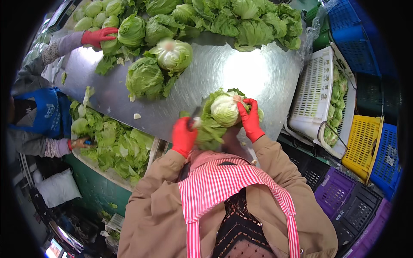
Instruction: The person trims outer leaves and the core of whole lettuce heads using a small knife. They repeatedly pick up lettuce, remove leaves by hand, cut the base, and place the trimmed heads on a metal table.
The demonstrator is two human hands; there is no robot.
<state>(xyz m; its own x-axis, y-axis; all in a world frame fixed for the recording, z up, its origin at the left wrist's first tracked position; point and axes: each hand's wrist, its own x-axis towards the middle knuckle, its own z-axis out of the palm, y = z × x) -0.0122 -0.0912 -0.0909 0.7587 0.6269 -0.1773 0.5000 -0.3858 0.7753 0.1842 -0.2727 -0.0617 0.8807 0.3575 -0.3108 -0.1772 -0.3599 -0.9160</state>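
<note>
My right hand (pixel 251 120), in a red glove, holds a head of iceberg lettuce (pixel 224 109) near its cut stem, over the metal tabletop's near edge. The stem end faces up and pale inner leaves show, with looser green outer leaves hanging below on the left. My left hand (pixel 184 137), also red-gloved, is closed around what looks like a knife (pixel 195 113), its dark blade blurred beside those leaves. Farther up the metal table (pixel 206 74) sit a leafy lettuce head (pixel 144 77) and a paler one (pixel 174 54), blurred at its stem.
More lettuce (pixel 222 19) lines the table's far side. At left a co-worker's red-gloved hand (pixel 100 37) touches a head; their other hand (pixel 82 143) holds a small blue item by a bin of loose leaves (pixel 113 145). A white crate (pixel 309 93) and a yellow crate (pixel 361 145) stand right.
</note>
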